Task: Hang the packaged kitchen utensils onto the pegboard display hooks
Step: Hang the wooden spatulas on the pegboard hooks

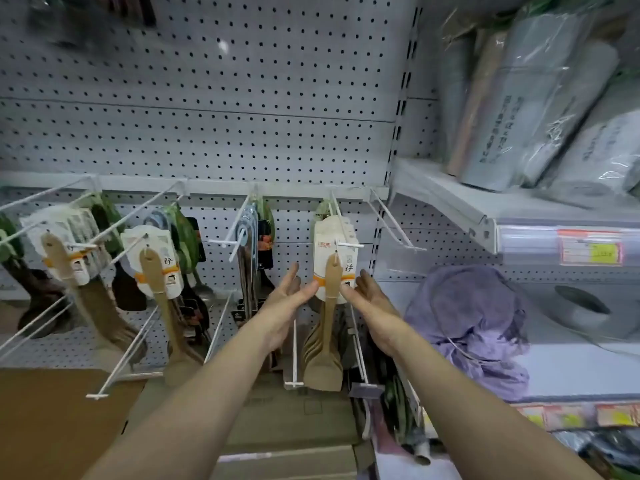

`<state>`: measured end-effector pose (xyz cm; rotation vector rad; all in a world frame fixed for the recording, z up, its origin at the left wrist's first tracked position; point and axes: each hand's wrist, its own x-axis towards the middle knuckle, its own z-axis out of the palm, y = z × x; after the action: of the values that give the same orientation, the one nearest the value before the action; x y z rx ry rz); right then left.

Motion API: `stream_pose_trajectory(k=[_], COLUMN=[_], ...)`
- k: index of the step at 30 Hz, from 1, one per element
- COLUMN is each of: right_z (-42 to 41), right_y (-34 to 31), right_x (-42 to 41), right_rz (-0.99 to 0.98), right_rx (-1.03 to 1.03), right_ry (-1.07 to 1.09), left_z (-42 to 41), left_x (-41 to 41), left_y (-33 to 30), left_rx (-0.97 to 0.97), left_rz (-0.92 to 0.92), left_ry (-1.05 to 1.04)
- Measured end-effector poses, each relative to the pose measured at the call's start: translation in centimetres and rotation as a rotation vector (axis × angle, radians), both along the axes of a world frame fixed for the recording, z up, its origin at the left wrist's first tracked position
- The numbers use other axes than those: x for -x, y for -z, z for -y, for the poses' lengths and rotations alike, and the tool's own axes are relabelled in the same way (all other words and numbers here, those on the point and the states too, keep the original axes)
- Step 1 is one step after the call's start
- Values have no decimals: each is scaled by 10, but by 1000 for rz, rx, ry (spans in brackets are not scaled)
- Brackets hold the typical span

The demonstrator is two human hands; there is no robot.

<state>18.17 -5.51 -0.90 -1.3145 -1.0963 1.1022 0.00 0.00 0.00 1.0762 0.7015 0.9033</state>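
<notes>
Forearms: both bare, reaching up from bottom edge, head view.
Left hand [281, 306]: fingers straight, spread, touching the card's left edge.
Right hand [372, 299]: fingers straight, touching right edge.
Spatula pack [332, 268]: hanging on hook [348, 243], right of centre on pegboard [207, 98].
Step tip: push card stack back evenly, keep it square.
Materials: glossy card, matte wood spatula, white wire hooks, perforated metal.

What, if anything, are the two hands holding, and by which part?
Both the left hand and right hand touch the hanging wooden spatula pack at its card's lower edges.
</notes>
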Motion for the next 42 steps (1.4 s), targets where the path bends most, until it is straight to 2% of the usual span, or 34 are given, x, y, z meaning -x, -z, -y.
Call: stream_pose_trajectory(k=[8,14,25,37,42], right_z=[-26,-41,-42,-21,-11], right_y=[7,19,46,43,44], right_x=[-3,-9,-7,19,27], right_rz=[-27,-24,-115,-215,-130], right_rx=[-58,-39,-48,-13,45], right_ry=[-81,-94,-15,-76,-97], left_z=[-47,-66,-67,-34,-16], left_x=[-8,-17,-22,-22,-29], left_y=[16,21,31,28,28], left_rx=[-82,-158,-148,-117,-78], left_rz=[6,-61,-85,-111,-65], left_ry=[183,247,225,157,89])
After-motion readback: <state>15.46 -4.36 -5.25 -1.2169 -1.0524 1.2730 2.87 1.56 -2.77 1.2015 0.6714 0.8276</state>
